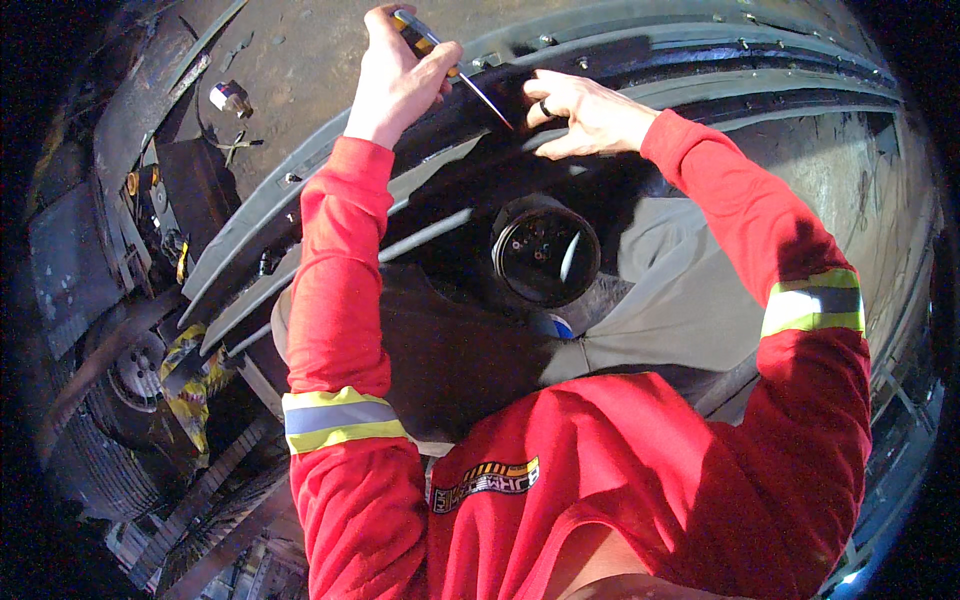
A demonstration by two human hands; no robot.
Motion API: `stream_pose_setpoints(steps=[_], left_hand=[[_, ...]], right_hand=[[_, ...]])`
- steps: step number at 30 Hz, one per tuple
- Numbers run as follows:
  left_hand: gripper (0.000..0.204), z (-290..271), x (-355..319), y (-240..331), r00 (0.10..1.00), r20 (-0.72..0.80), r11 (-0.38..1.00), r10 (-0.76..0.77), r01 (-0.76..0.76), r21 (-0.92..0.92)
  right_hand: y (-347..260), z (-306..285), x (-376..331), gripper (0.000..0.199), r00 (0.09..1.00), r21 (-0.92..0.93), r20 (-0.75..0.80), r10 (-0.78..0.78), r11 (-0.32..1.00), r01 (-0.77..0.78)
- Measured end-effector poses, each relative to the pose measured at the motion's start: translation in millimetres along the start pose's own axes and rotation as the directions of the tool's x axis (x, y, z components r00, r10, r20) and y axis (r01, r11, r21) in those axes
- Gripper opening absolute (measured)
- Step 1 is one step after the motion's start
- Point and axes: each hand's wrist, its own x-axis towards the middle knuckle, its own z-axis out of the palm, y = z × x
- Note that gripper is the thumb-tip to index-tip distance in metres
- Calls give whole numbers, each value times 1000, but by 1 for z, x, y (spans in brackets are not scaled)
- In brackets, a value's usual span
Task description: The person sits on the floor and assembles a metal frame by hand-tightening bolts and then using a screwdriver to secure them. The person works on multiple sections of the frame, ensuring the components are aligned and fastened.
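My left hand (400, 75) is closed round the yellow-and-black handle of a screwdriver (484, 98). Its thin metal shaft slants down to the right, and the tip is by the dark channel of a long curved grey part (415, 180) with several small studs or bolts along it. Close to that tip, my right hand (590, 115), with a black ring on one finger, bends its fingers over the dark channel. What lies under those fingertips is hidden in shadow. Below, between my legs, stands a round black can (545, 255) with a few small bits inside.
A small white-and-dark object (231, 98) lies on the brown surface at the upper left. At the left are a wheel (138, 370), a yellow patterned cloth or glove (190, 390) and metal pieces. My grey trouser leg (680, 290) is beside the can.
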Motion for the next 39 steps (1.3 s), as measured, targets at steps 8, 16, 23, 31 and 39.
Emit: stream_pose_setpoints(steps=[8,16,23,31,39], left_hand=[[50,-2,2,-4,999,28,999,17,-16,-43],[51,1,2,-3,996,20,983,90,-92,162],[52,9,9,11,978,85,934,191,-207,292],[61,16,14,5,985,-50,828,168,-113,549],[63,12,15,0,972,20,880,235,-221,420]], right_hand=[[-9,-7,5,39,981,24,135,138,990,-142],[-5,-5,3,38,1000,-11,1,-14,1000,14],[-7,-7,0,37,999,-10,13,52,999,-51],[4,4,3,33,986,-32,-121,-110,994,107],[-12,-9,14,38,966,137,84,246,957,-256]])
